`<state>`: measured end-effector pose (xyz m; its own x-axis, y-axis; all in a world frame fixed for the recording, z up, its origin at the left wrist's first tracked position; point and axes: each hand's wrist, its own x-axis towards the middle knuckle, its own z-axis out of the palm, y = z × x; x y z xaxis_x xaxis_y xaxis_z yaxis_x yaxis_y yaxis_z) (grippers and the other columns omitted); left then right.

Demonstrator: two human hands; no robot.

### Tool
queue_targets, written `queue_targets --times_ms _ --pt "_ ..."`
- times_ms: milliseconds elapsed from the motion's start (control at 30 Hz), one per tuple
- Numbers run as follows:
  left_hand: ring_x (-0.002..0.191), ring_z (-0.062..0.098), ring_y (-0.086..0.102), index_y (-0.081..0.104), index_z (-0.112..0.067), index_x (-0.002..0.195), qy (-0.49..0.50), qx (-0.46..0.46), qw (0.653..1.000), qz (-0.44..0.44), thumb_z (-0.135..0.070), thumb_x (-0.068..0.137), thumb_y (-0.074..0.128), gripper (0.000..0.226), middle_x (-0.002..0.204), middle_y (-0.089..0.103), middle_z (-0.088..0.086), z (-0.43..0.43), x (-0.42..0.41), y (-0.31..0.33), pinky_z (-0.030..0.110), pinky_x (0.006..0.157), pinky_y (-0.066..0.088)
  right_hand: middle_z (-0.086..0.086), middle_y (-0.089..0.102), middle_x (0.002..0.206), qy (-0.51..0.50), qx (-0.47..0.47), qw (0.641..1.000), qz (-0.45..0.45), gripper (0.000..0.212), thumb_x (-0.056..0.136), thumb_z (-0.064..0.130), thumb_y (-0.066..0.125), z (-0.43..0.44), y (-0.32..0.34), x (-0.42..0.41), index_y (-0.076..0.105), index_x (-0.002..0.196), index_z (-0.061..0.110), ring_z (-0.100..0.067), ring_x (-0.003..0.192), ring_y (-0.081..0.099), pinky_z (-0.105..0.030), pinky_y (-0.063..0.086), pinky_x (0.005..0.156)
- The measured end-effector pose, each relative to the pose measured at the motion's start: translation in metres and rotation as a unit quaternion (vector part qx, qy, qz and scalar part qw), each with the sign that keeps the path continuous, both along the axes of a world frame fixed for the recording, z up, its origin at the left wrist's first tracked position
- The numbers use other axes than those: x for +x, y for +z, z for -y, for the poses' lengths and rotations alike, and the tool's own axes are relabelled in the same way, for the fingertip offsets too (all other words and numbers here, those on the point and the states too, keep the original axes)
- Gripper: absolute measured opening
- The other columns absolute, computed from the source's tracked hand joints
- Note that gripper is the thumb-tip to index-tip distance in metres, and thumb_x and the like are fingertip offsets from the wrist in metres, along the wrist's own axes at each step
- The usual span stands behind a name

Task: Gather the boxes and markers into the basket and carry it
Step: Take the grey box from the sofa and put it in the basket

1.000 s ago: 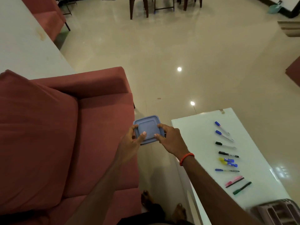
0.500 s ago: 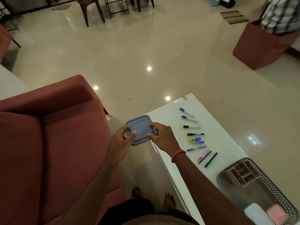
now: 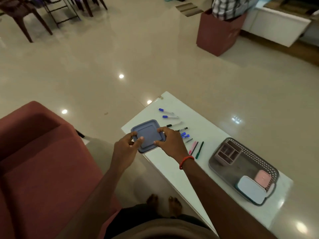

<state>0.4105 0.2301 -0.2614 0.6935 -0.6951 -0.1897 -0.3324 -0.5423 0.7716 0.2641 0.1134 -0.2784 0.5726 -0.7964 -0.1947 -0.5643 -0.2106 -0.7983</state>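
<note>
I hold a square blue lidded box (image 3: 148,133) over the near-left edge of the white table (image 3: 172,166). My left hand (image 3: 126,149) grips its left side with the thumb on the lid, and my right hand (image 3: 170,144) grips its right side. Several markers (image 3: 179,128) lie in a row on the table, partly hidden behind my right hand. To the right stands a grey perforated basket (image 3: 259,157). It holds a pink divided organiser (image 3: 227,152), a pale blue box (image 3: 251,188) and a pink box (image 3: 262,176).
A red sofa (image 3: 39,166) fills the left side. My bare feet (image 3: 164,202) stand between sofa and table. A red cube seat (image 3: 219,33) with a person in a checked shirt sits at the back right. Dark chairs (image 3: 34,12) stand at the back left.
My view has swung right, bringing the basket fully into sight. Both hands have carried the blue box rightward from beside the sofa to over the table's edge.
</note>
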Motion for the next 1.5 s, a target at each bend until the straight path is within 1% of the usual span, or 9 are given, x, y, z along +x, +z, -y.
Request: queue_targets --times_ms 133,233,367,533,667,833,1033,1333,1500 --pt "0.071 0.003 0.057 0.069 -0.018 0.118 -0.046 0.003 0.999 -0.007 -0.04 0.091 0.07 0.034 0.085 0.067 -0.003 0.012 -0.005 -0.004 0.012 0.062 0.038 -0.005 0.069 0.116 -0.045 0.003 0.999 -0.005 0.052 0.078 0.027 0.084 0.002 -0.004 -0.014 0.062 0.123 0.016 -0.025 0.104 0.064 -0.031 0.055 0.087" --pt "0.071 0.002 0.057 0.069 -0.018 0.117 -0.072 0.001 0.997 -0.021 -0.039 0.091 0.07 0.034 0.084 0.066 -0.008 0.019 -0.006 -0.007 0.008 0.061 0.039 -0.004 0.068 0.118 -0.073 0.007 0.997 -0.009 0.052 0.078 0.026 0.084 -0.002 -0.005 -0.022 0.063 0.123 0.014 -0.022 0.105 0.063 -0.025 0.05 0.086" --pt "0.073 0.007 0.056 0.069 -0.017 0.118 -0.116 0.002 0.993 -0.031 -0.039 0.091 0.07 0.034 0.085 0.066 -0.006 0.026 -0.004 -0.012 0.012 0.065 0.039 0.001 0.066 0.113 -0.119 0.014 0.993 -0.01 0.052 0.077 0.025 0.085 -0.01 -0.009 -0.029 0.063 0.123 0.016 -0.018 0.1 0.061 -0.023 0.047 0.083" --pt "0.091 0.016 0.065 0.068 -0.017 0.122 -0.178 0.0 0.983 -0.043 -0.038 0.092 0.069 0.036 0.096 0.068 -0.007 0.035 -0.004 -0.017 0.01 0.069 0.043 -0.006 0.067 0.12 -0.18 0.011 0.984 -0.008 0.054 0.077 0.019 0.084 -0.024 -0.016 -0.037 0.061 0.125 0.014 -0.02 0.094 0.063 -0.03 0.055 0.086" --pt "0.082 0.002 0.061 0.066 -0.016 0.125 -0.233 0.0 0.971 -0.051 -0.035 0.092 0.069 0.038 0.101 0.067 -0.006 0.042 -0.014 -0.023 0.006 0.067 0.04 -0.007 0.065 0.126 -0.241 -0.002 0.971 -0.005 0.057 0.075 0.015 0.086 -0.039 -0.023 -0.047 0.061 0.126 0.013 -0.024 0.114 0.061 -0.033 0.053 0.095" --pt "0.086 0.012 0.065 0.065 -0.017 0.128 -0.308 0.005 0.947 -0.091 -0.038 0.091 0.07 0.043 0.1 0.069 -0.005 0.06 -0.045 -0.035 0.014 0.069 0.047 -0.005 0.06 0.124 -0.311 -0.039 0.949 -0.027 0.059 0.068 0.018 0.089 -0.058 -0.035 -0.072 0.063 0.121 0.019 -0.025 0.114 0.057 -0.038 0.054 0.092" --pt "0.064 -0.009 0.062 0.064 -0.018 0.128 -0.387 0.023 0.915 -0.114 -0.033 0.093 0.069 0.039 0.085 0.068 0.001 0.07 -0.097 -0.041 0.005 0.056 0.044 -0.015 0.038 0.147 -0.377 -0.035 0.923 -0.06 0.062 0.065 0.015 0.091 -0.077 -0.044 -0.113 0.065 0.12 0.021 -0.035 0.133 0.042 -0.046 0.048 0.105" --pt "0.097 0.014 0.068 0.055 -0.027 0.138 -0.452 0.059 0.882 -0.12 -0.045 0.092 0.066 0.051 0.115 0.07 0.0 0.08 -0.155 -0.074 0.013 0.069 0.053 -0.013 0.022 0.159 -0.409 -0.015 0.907 -0.1 0.077 0.063 0.037 0.093 -0.089 -0.07 -0.157 0.057 0.131 0.031 -0.033 0.139 0.032 -0.04 0.04 0.109" --pt "0.093 0.014 0.067 0.053 -0.021 0.142 -0.455 0.075 0.879 -0.121 -0.042 0.095 0.063 0.053 0.123 0.067 0.004 0.098 -0.183 -0.085 0.01 0.063 0.054 -0.01 0.021 0.159 -0.42 -0.01 0.902 -0.103 0.08 0.062 0.047 0.091 -0.073 -0.088 -0.176 0.054 0.132 0.034 -0.034 0.139 0.031 -0.043 0.043 0.107"
